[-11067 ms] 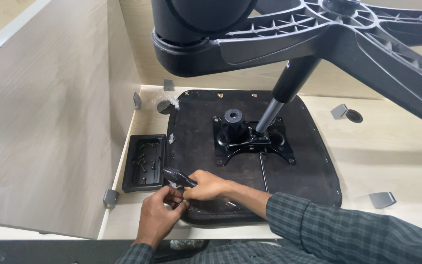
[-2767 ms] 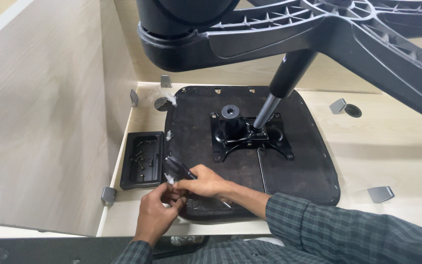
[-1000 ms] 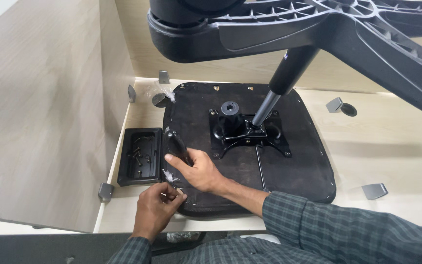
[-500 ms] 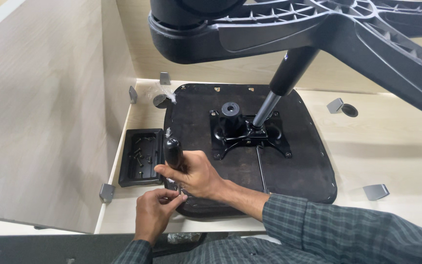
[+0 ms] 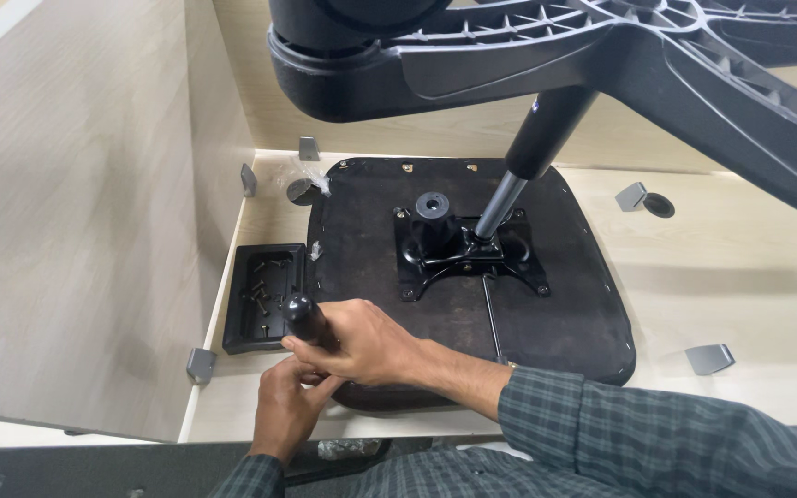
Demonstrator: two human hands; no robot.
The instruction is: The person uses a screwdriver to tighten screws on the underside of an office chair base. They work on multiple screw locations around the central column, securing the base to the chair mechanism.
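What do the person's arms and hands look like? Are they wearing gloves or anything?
No gloves: both hands are bare. The right hand comes out of a long sleeve of dark grey-green cloth with a thin checked pattern, its cuff ending at the wrist. The left hand has the same checked sleeve, seen only at the bottom edge. No rings show; something small glints by the right cuff, too small to tell.

The single head-worn camera looks steeply down and forward from close above the upturned seat base (image 5: 472,277), with a wooden partition (image 5: 76,231) on its left.
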